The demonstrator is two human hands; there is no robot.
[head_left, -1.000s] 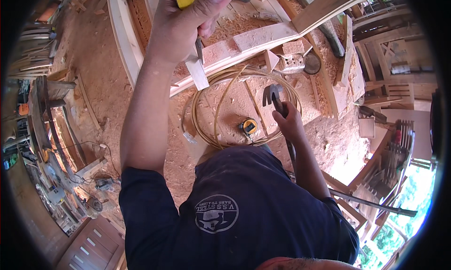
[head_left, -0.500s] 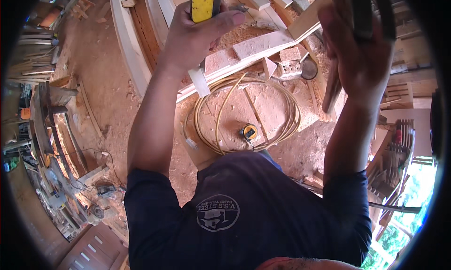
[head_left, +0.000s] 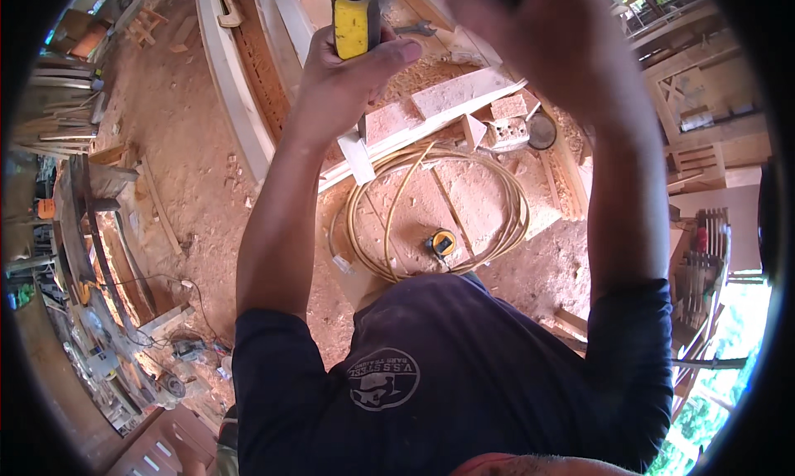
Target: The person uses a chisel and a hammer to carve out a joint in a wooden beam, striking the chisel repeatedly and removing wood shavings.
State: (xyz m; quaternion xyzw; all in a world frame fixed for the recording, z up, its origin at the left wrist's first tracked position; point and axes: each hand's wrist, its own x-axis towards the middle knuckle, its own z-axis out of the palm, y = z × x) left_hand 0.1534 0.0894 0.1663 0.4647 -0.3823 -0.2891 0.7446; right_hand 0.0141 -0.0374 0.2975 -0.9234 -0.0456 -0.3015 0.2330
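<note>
My left hand (head_left: 348, 74) is closed round the yellow-and-black handle of what looks like a chisel (head_left: 351, 25), its end upward. A narrow grey part shows below the fist, over a notched pale timber (head_left: 464, 91) strewn with sawdust. My right hand (head_left: 546, 41) is raised at the upper right, smeared by motion. Its fingers and anything in them cannot be made out. A short pale wood piece (head_left: 356, 157) sticks out from the timber's near side, below my left hand.
A coiled yellow hose (head_left: 520, 207) lies on a dusty board in front of me, with a tape measure (head_left: 442, 242) inside the loop. A wrench (head_left: 416, 29) rests beyond my left hand. Long boards (head_left: 228, 87) lie at the left; wood blocks (head_left: 508, 107) sit at the right.
My right hand has swung up and to the left, blurring; the dark wooden thing seen in it before is no longer distinct. My left hand keeps its grip, almost still.
</note>
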